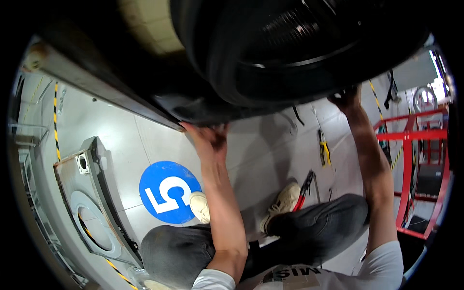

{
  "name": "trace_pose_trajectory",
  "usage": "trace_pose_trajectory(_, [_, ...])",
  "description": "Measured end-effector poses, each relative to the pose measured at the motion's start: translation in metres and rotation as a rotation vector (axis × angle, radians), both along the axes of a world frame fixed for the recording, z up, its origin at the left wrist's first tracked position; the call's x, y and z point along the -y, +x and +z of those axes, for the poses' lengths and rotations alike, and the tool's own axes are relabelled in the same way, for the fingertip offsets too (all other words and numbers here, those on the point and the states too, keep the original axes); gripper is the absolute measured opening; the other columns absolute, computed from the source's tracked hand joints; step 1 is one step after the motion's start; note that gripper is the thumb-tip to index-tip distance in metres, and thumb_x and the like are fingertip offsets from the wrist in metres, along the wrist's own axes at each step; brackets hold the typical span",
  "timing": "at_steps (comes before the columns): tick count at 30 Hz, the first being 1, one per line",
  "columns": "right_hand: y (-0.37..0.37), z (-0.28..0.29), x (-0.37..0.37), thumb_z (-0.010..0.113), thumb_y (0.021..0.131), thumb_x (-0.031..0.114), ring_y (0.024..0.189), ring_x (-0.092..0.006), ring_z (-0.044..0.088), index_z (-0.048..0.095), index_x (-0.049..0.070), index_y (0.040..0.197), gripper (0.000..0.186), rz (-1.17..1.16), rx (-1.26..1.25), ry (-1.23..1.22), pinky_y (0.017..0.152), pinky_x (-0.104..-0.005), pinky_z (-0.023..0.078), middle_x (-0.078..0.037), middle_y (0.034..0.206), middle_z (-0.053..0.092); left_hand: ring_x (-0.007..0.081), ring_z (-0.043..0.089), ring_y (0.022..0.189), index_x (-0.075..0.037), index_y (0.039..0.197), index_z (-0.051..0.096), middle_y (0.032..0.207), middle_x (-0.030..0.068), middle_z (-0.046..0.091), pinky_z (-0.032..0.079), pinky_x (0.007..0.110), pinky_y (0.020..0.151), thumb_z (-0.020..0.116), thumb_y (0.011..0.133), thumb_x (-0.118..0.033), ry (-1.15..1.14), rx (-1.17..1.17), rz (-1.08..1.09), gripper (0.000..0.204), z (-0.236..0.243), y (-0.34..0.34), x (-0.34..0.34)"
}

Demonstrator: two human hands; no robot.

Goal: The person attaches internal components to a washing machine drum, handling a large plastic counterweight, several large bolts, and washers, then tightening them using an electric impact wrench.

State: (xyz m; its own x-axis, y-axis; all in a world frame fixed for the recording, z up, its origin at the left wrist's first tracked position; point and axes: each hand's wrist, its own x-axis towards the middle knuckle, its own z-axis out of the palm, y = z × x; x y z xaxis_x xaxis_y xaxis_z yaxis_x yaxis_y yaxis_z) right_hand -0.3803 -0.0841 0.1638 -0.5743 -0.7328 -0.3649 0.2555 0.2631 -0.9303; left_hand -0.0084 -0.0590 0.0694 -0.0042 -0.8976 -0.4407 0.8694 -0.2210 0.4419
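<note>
A large black drum unit (290,82) fills the top of the view, lying toward 1 o'clock from the left hand (210,136) and toward 10 o'clock from the right hand (345,99). Its top is cut off, so its long axis cannot be told; its lower edge bows between 10 and 2 o'clock. Neither hand is clearly nearer: both reach that edge. The left hand has its fingers apart and turned up against the rim, beside the end of a pale metal strip (111,94); whether it grips is unclear. The right hand's fingers are lost in shadow, so I cannot tell if they pinch anything.

Counted, around the middle of the view: one drum unit; two hands; one pair of yellow-handled pliers (325,153) on the floor (251,164) at 3 o'clock; one red-handled tool (300,199) at 4; one blue floor disc (150,186) at 8; one grey panel (79,184), also toward 8, with one large round opening and its length running from 11 to 5; two pale shoes, one (199,207) at 7, the other (282,203) at 5; one red frame (411,136) at 3, near the right rim
</note>
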Motion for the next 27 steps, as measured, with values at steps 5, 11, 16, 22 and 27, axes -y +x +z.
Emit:
trace_pose_trajectory(5, [-0.048,0.010,-0.036,0.034,0.085,0.070,0.109,-0.0399,0.054,0.037,0.008,0.136,0.080,-0.121,-0.001,0.050,0.077,-0.0515,0.053,-0.017,0.133,0.045,0.0293,0.036,0.132,-0.014,0.141,0.039,0.139,0.0077,0.045,0.019,0.055,0.112,0.043,0.068,-0.087,0.071,-0.048,-0.058,0.104,-0.007,-0.036,-0.007])
trace_pose_trajectory(11, [-0.038,-0.005,-0.019,0.031,0.081,0.076,0.116,-0.0434,0.046,0.034,0.009,0.142,0.091,-0.116,0.232,-0.008,0.096,-0.0481,0.040,-0.018,0.140,0.041,0.0387,0.020,0.139,-0.014,0.149,0.022,0.152,0.0128,0.023,0.020,0.066,0.107,0.043,0.060,-0.092,0.003,0.107,0.017,0.120,0.006,-0.035,-0.006])
trace_pose_trajectory(16, [-0.043,-0.050,-0.030,0.048,0.083,0.069,0.107,-0.0269,0.054,0.052,-0.005,0.119,0.083,-0.170,0.365,-0.217,0.092,-0.0364,0.043,-0.014,0.115,0.060,0.0377,0.020,0.138,-0.021,0.148,0.023,0.151,0.0130,0.022,0.027,0.066,0.103,0.046,0.059,-0.092,-0.026,0.141,0.023,0.116,-0.003,-0.030,-0.001])
trace_pose_trajectory(22, [0.002,-0.089,-0.056,0.067,0.084,0.051,0.116,-0.0162,0.044,0.041,0.015,0.136,0.069,-0.309,0.474,-0.349,0.095,-0.0313,0.035,0.001,0.126,0.050,0.0393,0.014,0.140,-0.018,0.148,0.019,0.153,0.0140,0.015,0.025,0.070,0.103,0.053,0.059,-0.089,0.035,0.151,0.060,0.119,0.003,-0.027,0.002])
trace_pose_trajectory(27, [0.028,-0.112,-0.060,0.066,0.083,0.053,0.129,-0.0177,0.033,0.031,0.013,0.144,0.081,-0.396,0.513,-0.414,0.103,-0.0325,0.029,-0.001,0.140,0.041,0.0400,0.030,0.135,-0.005,0.136,0.042,0.145,0.0158,0.037,0.025,0.069,0.103,0.064,0.056,-0.083,0.053,0.226,0.088,0.114,0.025,-0.039,-0.009])
